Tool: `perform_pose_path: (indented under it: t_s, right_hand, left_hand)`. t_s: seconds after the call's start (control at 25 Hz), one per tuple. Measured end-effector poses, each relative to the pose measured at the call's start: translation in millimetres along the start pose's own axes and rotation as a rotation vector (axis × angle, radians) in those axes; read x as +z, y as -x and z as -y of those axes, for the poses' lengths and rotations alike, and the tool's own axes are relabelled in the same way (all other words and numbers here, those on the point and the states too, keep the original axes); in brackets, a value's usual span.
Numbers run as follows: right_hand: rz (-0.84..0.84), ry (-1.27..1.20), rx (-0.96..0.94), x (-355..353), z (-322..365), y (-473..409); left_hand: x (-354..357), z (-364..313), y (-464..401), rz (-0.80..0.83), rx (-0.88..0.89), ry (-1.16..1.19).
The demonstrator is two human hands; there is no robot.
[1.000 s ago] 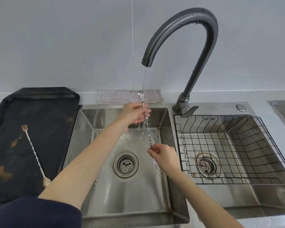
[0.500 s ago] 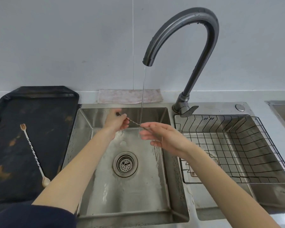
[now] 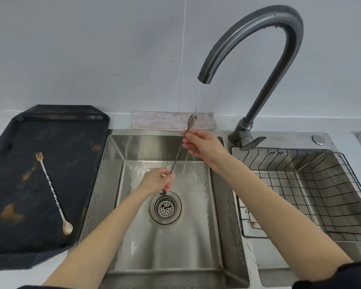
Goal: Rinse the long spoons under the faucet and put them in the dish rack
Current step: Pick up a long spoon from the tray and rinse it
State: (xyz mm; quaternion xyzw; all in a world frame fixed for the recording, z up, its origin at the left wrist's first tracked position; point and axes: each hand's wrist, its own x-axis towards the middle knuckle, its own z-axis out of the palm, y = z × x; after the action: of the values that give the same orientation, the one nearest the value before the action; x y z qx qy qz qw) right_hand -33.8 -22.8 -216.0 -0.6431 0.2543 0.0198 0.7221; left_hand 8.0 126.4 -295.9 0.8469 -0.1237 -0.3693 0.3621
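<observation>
I hold a long spoon (image 3: 179,151) steeply tilted under the faucet (image 3: 256,49) at frame centre.
Right hand (image 3: 204,147) fingers pinch below its forked tip, left hand (image 3: 156,181) fingers clamp the bowl end, so water runs down it; another spoon (image 3: 53,193) waits left, dish rack (image 3: 313,197) right.

Left hand (image 3: 156,181) low, fingers pinched closed, right hand (image 3: 204,148) raised higher, fingers pinched, both forearms extended forward

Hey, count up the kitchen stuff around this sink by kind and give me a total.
Long spoons: 2, one held under the water, one on the tray
Black trays: 1
Faucets: 1
Wire dish racks: 1
Cloths: 1
Total: 6
</observation>
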Motion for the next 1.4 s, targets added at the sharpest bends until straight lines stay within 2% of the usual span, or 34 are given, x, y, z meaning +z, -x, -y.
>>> perform_pose_path:
  t_s: [0.08,0.2,0.44,0.68,0.88,1.04,1.16,1.4]
  right_hand:
    - [-0.024,0.025,0.001,2.2,-0.5,-4.8]
    - [-0.054,0.008,0.002,1.0,1.4,-12.0]
    - [-0.115,-0.060,-0.058,-0.7,16.5,-19.5]
    - [-0.106,0.029,-0.084,4.9,-1.1,-14.9]
    - [-0.142,-0.099,-0.116,-2.5,14.5,-20.2]
    - [-0.093,-0.042,-0.095,2.9,10.1,-18.8]
    - [-0.109,-0.090,-0.113,-2.1,20.8,-21.6]
    - [-0.059,-0.146,-0.024,0.5,39.4,-25.4]
  left_hand:
    - [0.4,2.8,1.1,-0.012,0.075,-0.175]
    - [-0.8,3.3,6.6,0.008,0.147,-0.264]
    - [0.0,5.0,9.2,0.047,0.194,-0.235]
    - [1.4,2.2,6.4,0.005,0.221,-0.158]
    - [0.9,1.2,6.6,-0.004,0.238,-0.097]
    - [5.1,0.1,11.9,-0.016,0.262,-0.146]
    - [7.7,6.8,14.0,-0.003,0.275,-0.155]
    - [9.2,12.1,9.4,0.053,0.273,-0.063]
